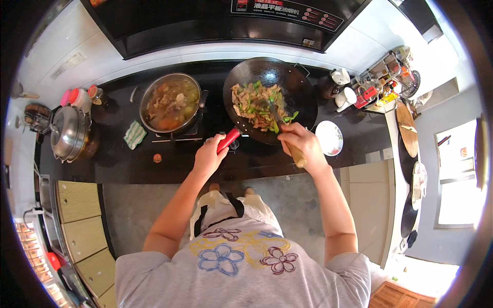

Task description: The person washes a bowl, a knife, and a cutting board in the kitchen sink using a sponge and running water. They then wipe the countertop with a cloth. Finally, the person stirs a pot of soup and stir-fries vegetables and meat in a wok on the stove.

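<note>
My left hand [208, 156] is wrapped round the red handle [229, 140] of a dark wok [303, 100]. In my right hand [303, 145] I grip a spatula by its wooden handle [296, 155]. Its dark metal end reaches into the stir-fry [258, 105], a mix of meat pieces and green vegetable pieces lying in the left and middle part of the wok. The spatula's blade is partly hidden among the food. A few green pieces lie near the blade, to its right.
Left of the wok, an open pot [143, 114] holds brothy stew with orange chunks. A green-striped cloth [135, 134] and a lidded steel pot [67, 134] stand further left. A white plate [328, 137] lies right of the wok. Above hangs a black range hood [205, 31].
</note>
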The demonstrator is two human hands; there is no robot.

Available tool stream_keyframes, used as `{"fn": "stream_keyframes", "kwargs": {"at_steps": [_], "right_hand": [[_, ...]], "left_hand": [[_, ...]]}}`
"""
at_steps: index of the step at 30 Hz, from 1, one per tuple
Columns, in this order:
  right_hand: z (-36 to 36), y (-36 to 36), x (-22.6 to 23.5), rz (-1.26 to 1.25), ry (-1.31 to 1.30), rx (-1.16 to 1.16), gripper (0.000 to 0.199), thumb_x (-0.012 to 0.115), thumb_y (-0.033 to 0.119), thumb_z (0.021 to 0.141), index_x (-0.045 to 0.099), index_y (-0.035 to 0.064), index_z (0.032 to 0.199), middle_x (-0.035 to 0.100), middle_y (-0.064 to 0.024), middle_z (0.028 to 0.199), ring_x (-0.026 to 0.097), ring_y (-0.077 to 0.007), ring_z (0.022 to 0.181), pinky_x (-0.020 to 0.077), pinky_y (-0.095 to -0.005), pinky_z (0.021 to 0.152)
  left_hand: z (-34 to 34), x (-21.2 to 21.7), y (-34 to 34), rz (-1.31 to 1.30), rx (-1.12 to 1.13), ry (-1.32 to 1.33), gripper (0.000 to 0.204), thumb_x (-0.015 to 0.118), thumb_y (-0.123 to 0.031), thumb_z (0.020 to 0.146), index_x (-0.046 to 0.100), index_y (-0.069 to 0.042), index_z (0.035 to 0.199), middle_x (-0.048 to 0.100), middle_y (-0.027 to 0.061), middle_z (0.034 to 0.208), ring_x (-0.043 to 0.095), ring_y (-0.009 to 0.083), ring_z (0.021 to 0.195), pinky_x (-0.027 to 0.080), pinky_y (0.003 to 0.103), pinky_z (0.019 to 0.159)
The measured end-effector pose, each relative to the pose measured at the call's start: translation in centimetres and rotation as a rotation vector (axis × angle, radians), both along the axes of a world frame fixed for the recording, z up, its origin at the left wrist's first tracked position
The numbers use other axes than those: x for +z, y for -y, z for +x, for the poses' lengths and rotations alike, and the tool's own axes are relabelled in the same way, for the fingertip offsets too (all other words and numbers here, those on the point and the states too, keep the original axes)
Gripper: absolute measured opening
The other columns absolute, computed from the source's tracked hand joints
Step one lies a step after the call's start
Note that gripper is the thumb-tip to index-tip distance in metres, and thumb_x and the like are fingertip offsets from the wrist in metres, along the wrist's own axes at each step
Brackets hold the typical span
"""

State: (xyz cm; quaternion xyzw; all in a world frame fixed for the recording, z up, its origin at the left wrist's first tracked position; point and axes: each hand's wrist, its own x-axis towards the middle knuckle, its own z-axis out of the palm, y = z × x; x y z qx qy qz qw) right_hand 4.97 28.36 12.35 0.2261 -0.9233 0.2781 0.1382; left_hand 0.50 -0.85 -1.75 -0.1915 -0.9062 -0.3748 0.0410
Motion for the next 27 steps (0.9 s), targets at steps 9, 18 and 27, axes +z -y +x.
{"fn": "stream_keyframes", "kwargs": {"at_steps": [9,18,27], "right_hand": [[-4.0,-5.0,2.7,-0.201,-0.171,-0.676,0.007,0.072,0.010,0.076,0.070,0.0039,0.078,0.068,-0.0142,0.074,0.069,-0.0278,0.065,0.0541,-0.0343,0.062],[-8.0,-7.1,-8.9,-1.282,0.110,-0.607,0.011,0.065,0.002,0.089,0.065,-0.0072,0.095,0.068,-0.0127,0.094,0.068,-0.0216,0.085,0.0634,-0.0334,0.071],[-3.6,-5.7,5.0,-0.636,-0.020,-0.669,0.012,0.068,0.007,0.085,0.068,-0.0046,0.085,0.070,-0.0109,0.077,0.067,-0.0141,0.063,0.0584,-0.0282,0.058]], "left_hand": [[0.2,0.0,0.8,-0.014,0.024,0.039,0.038,0.070,-0.021,0.084,0.054,-0.013,0.118,0.063,0.0151,0.096,0.064,0.0358,0.088,0.053,0.043,0.074],[0.2,0.0,0.1,-0.035,0.014,0.108,0.040,0.070,-0.021,0.085,0.054,-0.012,0.121,0.065,0.0151,0.104,0.064,0.0357,0.093,0.051,0.042,0.079],[0.3,-0.7,0.3,-0.020,0.013,0.036,0.039,0.070,-0.021,0.084,0.053,-0.012,0.119,0.064,0.0148,0.097,0.064,0.0360,0.087,0.052,0.043,0.075]]}}
